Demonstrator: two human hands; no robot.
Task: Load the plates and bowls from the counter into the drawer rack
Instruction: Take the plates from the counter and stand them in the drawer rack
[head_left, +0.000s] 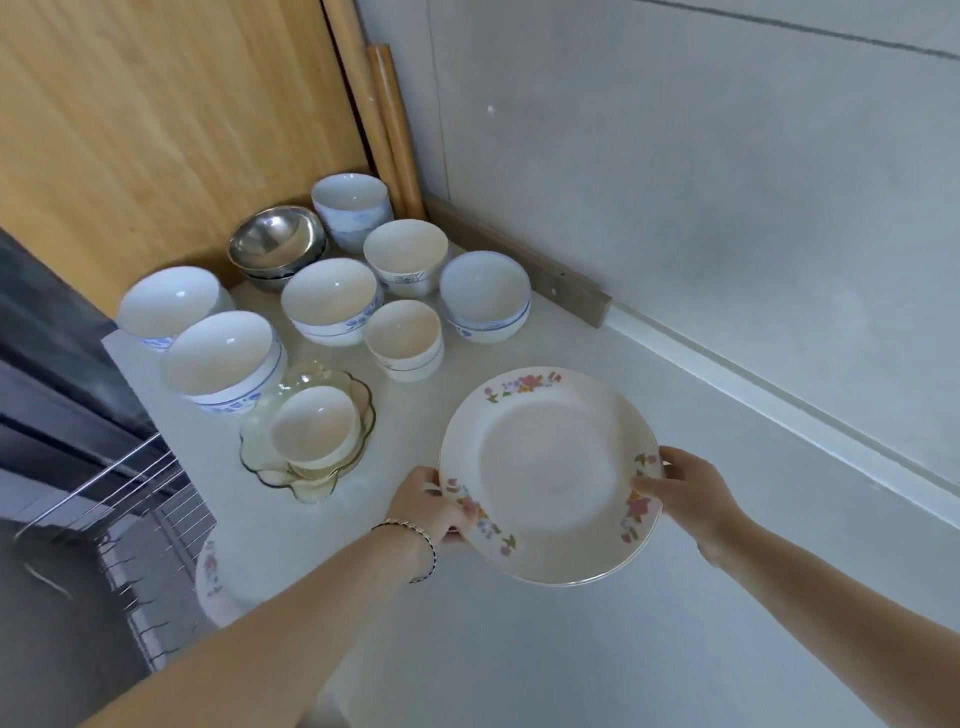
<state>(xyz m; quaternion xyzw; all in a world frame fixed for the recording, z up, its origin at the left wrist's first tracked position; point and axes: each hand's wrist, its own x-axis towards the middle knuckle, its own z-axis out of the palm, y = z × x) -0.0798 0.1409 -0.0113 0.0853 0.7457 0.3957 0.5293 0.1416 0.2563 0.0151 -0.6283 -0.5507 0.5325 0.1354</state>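
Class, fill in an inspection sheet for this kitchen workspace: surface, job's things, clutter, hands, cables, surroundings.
Surface: pale glossy counter, dry-looking.
Job's things: floral-rimmed white plate held up; white ceramic bowls with blue patterns, stacked steel bowls and a small white bowl in amber glass dishes on the counter; wire drawer rack lower left, another floral plate in it.
Clutter: nothing seen.
Hands: left hand and right hand grip opposite plate edges.
Cables: nothing seen.
Surroundings: grey wall, wooden board, wooden rolling pins.

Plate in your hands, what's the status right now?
Left hand and right hand grip the flowered plate by its rims. Bowls on counter. Rack lower left.
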